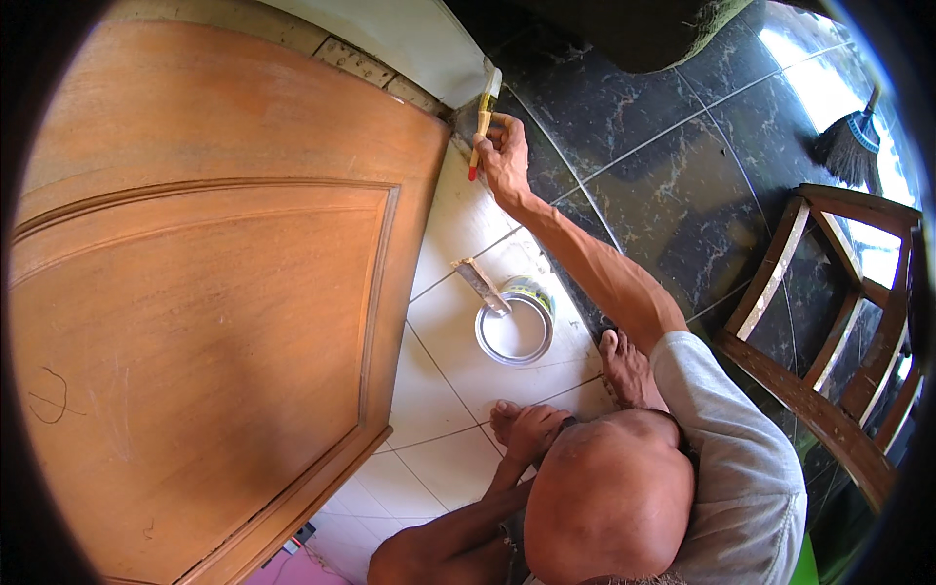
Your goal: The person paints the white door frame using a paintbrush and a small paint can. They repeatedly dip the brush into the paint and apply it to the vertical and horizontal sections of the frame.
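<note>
My right hand [503,161] pinches the handle of a paintbrush [485,112] with a red tip and a yellow band. Its white, paint-coated bristles touch the lower edge of the white wall [429,49], beside the door frame's corner. Below my right forearm, an open paint can [514,331] of white paint stands on the tiles. A flat, paint-smeared strip [480,285] lies across its rim. My left hand [534,432] is down by my foot [503,419], its fingers curled over it.
A brown panelled door [224,292] fills the left side. White tiles [448,361] meet dark marbled tiles [673,185] along a straight edge. At the right, a wooden chair frame [829,322] lies near a dark broom head [853,146].
</note>
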### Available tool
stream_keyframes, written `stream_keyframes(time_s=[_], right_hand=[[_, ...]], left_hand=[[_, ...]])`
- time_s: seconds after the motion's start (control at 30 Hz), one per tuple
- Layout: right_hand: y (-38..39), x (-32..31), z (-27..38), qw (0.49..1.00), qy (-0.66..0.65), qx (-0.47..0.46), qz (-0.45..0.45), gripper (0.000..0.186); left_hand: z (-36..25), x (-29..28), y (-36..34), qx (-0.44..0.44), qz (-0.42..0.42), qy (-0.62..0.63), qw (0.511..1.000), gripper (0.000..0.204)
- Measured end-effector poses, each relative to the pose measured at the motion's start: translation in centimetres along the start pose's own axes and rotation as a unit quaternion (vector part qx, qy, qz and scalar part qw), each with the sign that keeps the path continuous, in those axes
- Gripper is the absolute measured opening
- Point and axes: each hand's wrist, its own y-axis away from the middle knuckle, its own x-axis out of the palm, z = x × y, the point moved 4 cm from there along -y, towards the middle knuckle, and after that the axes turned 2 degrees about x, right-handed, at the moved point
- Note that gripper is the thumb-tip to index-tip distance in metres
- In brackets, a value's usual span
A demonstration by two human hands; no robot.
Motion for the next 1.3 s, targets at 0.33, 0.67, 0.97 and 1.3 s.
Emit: stream_keyframes(time_s=[0.33,0.67,0.97,1.3], right_hand=[[-2.6,0.6,-0.8,0.996,0.084,-0.004,0.029,0.041],[-1.1,-1.2,0.0,0.996,0.088,-0.015,0.021,0.042],[-1.3,-0.8,-1.0,0.989,0.132,-0.014,0.065,0.044],[-2.0,-0.2,0.3,0.987,0.139,0.036,0.079,0.042]], left_hand=[[-0.4,-0.4,-0.2,0.011,-0.011,-0.004,1.0,0.021],[0.2,0.0,0.2,0.008,-0.009,-0.009,1.0,0.022],[0.4,0.1,0.1,0.016,-0.007,-0.014,1.0,0.023],[0.4,0.1,0.1,0.017,-0.006,-0.017,1.0,0.023]])
